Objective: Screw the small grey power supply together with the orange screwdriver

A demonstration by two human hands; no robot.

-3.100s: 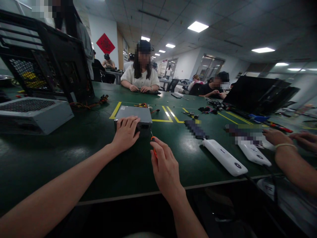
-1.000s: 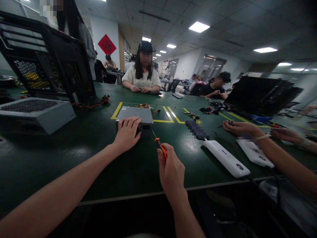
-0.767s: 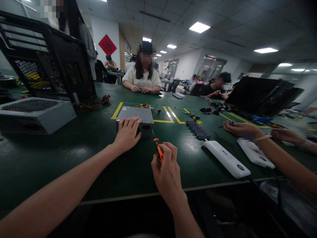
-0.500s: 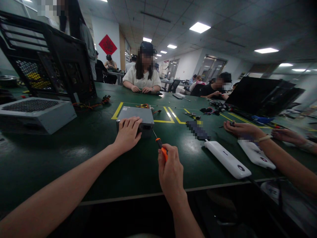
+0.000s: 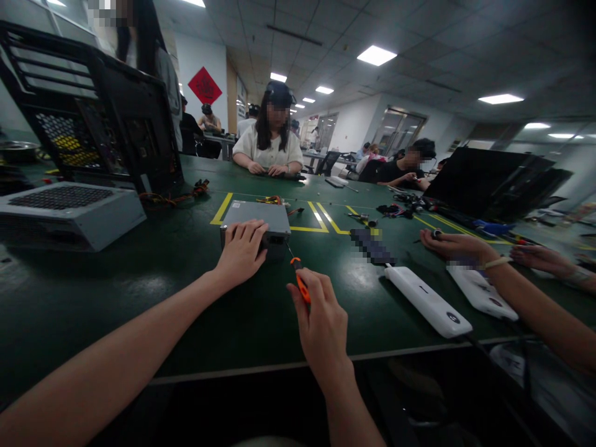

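Observation:
A grey computer power supply unit [image 5: 257, 214] lies on the green table in front of me, its dark socket side facing me. My left hand [image 5: 242, 253] rests over its near top edge, fingers on top and thumb down the front, holding it. In my right hand [image 5: 323, 316] is an orange and black screwdriver [image 5: 302, 287], its handle between the fingers and palm, the thumb standing off to the left. The thin shaft points up and left to the unit's lower right corner; whether the tip sits in a screw, I cannot tell. Coloured cables [image 5: 272, 200] lie behind the unit.
At left stand another power supply [image 5: 93, 220] and an open black computer case [image 5: 153, 133]. To the right lie a phone-like dark object [image 5: 372, 246] and white power banks [image 5: 426, 299]. A neighbour's hand [image 5: 459, 245] reaches in from the right. A person [image 5: 270, 146] sits opposite.
The thumb of my right hand has lifted away from the screwdriver handle, and the handle has shifted slightly left. My left hand stays on the power supply unit.

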